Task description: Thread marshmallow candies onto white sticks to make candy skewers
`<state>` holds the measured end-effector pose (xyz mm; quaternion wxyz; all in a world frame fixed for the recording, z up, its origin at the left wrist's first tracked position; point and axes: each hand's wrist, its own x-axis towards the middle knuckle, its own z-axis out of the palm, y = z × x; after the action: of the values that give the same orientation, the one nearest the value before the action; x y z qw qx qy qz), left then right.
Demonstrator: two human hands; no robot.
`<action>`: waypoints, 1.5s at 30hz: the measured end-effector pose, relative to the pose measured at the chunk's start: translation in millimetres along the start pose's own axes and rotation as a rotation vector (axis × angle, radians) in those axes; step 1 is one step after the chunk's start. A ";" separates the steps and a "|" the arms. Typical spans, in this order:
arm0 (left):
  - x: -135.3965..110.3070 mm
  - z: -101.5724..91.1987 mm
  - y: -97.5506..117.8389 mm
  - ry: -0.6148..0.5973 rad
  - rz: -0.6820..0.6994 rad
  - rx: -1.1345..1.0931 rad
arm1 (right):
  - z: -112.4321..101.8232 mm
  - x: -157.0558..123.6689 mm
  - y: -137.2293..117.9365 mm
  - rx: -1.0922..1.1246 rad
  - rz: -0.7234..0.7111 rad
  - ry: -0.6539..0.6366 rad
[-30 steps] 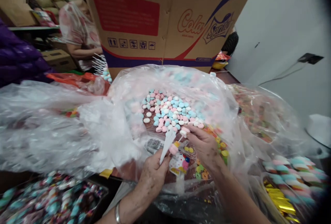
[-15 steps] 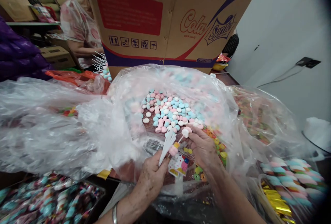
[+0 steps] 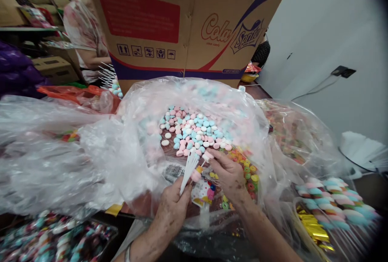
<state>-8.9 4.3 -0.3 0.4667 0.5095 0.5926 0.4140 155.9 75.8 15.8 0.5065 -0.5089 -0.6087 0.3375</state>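
My left hand (image 3: 173, 202) is closed around a fanned bundle of white sticks (image 3: 189, 170). By its thumb sits a pink candy piece (image 3: 195, 175) with a yellow bit above it; what holds that piece is hard to make out. The fingers of my right hand (image 3: 229, 173) pinch a white and pink marshmallow (image 3: 207, 156), which is at the top of a thin stick. Just beyond both hands lies a spread of pink, blue and white marshmallows (image 3: 197, 131) inside an opened clear plastic bag (image 3: 133, 112).
Gummy rings (image 3: 250, 175) lie to the right of my right hand. A large cardboard box (image 3: 151, 19) stands behind the bag. Stacked marshmallow sticks (image 3: 333, 203) are at the right, wrapped candies (image 3: 60, 237) at lower left. Another person (image 3: 86, 40) is at the back left.
My right hand has tilted the marshmallow and brought it slightly lower, nearer the stick bundle. The whole view has shifted, so things appear further left. My left hand keeps its hold.
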 end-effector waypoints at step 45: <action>-2.6 -0.2 -9.8 0.067 -0.062 -0.112 | -63.4 12.3 3.0 -1.430 -0.236 -0.488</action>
<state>-11.2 0.3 -9.4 0.4870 0.4499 0.5991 0.4488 217.9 81.8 32.8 -0.0626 -0.5554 -0.8241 -0.0923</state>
